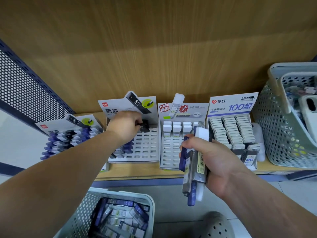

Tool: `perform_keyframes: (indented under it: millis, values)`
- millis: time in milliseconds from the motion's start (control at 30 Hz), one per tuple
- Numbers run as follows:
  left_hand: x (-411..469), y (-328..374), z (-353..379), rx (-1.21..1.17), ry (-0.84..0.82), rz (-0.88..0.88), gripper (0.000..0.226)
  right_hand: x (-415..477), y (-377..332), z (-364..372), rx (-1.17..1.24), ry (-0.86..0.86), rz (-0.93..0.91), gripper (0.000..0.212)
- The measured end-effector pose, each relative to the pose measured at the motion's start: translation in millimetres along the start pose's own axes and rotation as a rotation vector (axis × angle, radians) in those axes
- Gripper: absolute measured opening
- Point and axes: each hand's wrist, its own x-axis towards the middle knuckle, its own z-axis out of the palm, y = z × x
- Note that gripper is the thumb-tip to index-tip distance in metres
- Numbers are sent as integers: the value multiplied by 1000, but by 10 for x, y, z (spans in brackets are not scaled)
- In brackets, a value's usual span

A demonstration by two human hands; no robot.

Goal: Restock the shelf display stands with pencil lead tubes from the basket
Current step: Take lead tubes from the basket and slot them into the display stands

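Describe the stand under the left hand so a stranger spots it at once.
Four display stands line the wooden shelf. The left hand reaches into the second stand from the left. It alone pairs a black HB-tube header with mostly empty slots.

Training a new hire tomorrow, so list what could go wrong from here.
The right hand grips a fanned bundle of mixed tubes; one could slip out and fall. The left hand pinches a black tube at the back of the stand; pushing may jostle neighbours. Mixed kinds risk the wrong stand.
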Motion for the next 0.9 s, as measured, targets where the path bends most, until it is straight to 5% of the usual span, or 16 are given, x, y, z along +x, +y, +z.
perform_keyframes:
  millis: [400, 567, 667, 767, 900]
  values:
    - [115, -2, 170, 144, -73, 149, 20, 33, -35, 45, 39, -18, 8, 20]
    - [6, 91, 162, 77, 49, 153, 19, 37, -38, 69, 76, -20, -27, 16]
    - [-250, 416, -44, -369, 118, -13, 12, 47, -64, 96, 97, 6, -53, 14]
    - [-649, 875, -276, -1008, -136, -303, 24, 81, -73, 117, 100, 39, -75, 15]
    - [-987, 1185, -391, -1339, -275, -365, 11, 74, -54, 164, 105, -34, -25, 8]
